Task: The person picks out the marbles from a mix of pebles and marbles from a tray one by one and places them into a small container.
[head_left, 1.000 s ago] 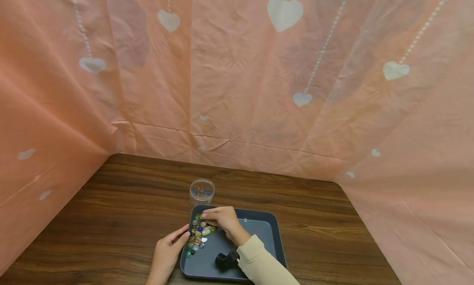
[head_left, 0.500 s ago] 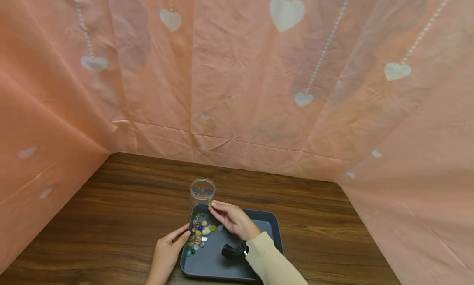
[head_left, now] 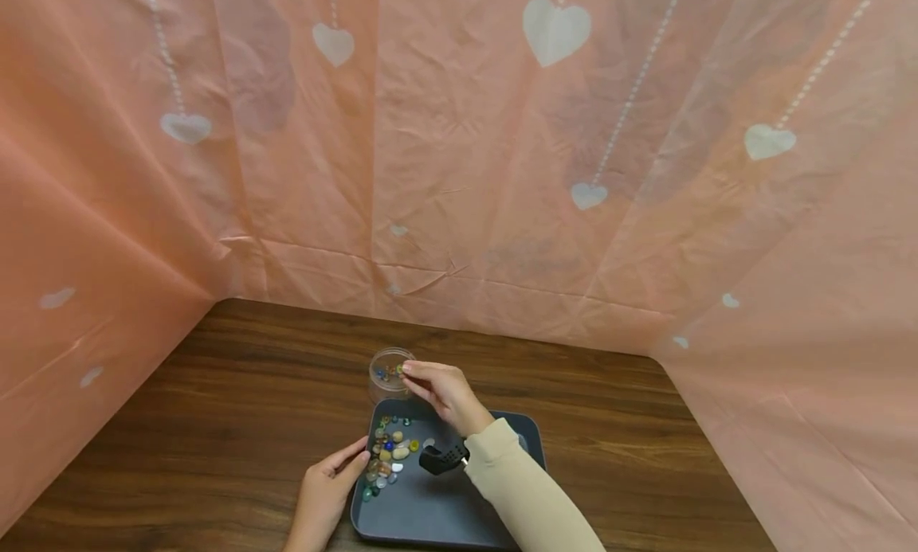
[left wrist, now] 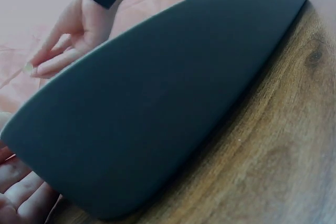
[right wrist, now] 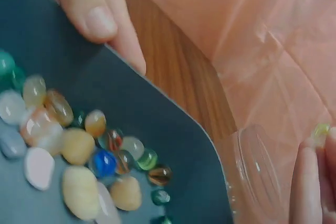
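My right hand (head_left: 450, 397) pinches a yellow-green glass marble (right wrist: 322, 130) between thumb and fingertips, at the near right side of the clear round jar (head_left: 386, 389). Blue and amber marbles lie inside the jar. The dark grey tray (head_left: 430, 514) stands in front of it. Along the tray's left side lie mixed pebbles (right wrist: 81, 192) and glass marbles, among them a blue marble (right wrist: 103, 162). My left hand (head_left: 326, 488) grips the tray's left wall, thumb over the rim and fingers outside.
The wooden table (head_left: 215, 424) carries tray and jar. Pink cloth (head_left: 459, 178) with white hearts encloses the back and sides. A black wrist camera (head_left: 441, 459) on my right wrist hangs over the tray.
My right hand has picked a marble from the tray's far left corner, lifted it and carried it to the jar. The left hand stays on the tray wall.
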Tool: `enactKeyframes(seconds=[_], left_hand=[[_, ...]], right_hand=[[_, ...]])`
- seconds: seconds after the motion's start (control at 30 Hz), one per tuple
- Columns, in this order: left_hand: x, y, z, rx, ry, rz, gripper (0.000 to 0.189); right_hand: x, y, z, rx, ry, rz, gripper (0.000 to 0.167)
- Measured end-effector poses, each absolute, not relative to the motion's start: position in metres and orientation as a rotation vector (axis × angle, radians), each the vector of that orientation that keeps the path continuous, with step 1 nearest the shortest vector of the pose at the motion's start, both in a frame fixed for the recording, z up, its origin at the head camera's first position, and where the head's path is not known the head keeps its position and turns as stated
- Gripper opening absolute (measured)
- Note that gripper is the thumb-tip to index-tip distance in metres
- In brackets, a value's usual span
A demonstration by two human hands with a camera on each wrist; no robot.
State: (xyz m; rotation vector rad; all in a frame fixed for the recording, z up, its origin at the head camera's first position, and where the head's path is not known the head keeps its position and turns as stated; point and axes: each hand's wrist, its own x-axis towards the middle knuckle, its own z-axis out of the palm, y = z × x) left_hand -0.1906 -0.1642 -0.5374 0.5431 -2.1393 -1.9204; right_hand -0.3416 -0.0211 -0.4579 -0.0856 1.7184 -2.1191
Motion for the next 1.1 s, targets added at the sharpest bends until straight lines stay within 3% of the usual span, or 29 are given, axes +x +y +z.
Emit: enactKeyframes(seconds=[0.23, 0.43, 0.7, 1.1], left_hand=[[-0.191, -0.163, -0.539, 0.544, -2.135, -1.920, 0.042], [-0.192, -0.163, -0.539, 0.537, -2.136, -1.902, 0.041], [-0.193, -0.163, -0.539, 0.529, -2.110, -1.926, 0.040], [-0.192, -0.164, -0.541, 0.528, -2.105, -1.931, 0.040]], right_hand=[[-0.343, -0.039, -0.453, -0.468, 2.670, -1.676, 0.015], [-0.342, -0.047, -0.452, -0.628, 2.876, -1.501, 0.007], [-0.345, -0.047, -0.457, -0.630, 2.936, -1.458, 0.004], [-0.330, -0.036, -0.460, -0.508, 2.797, -1.680, 0.014]])
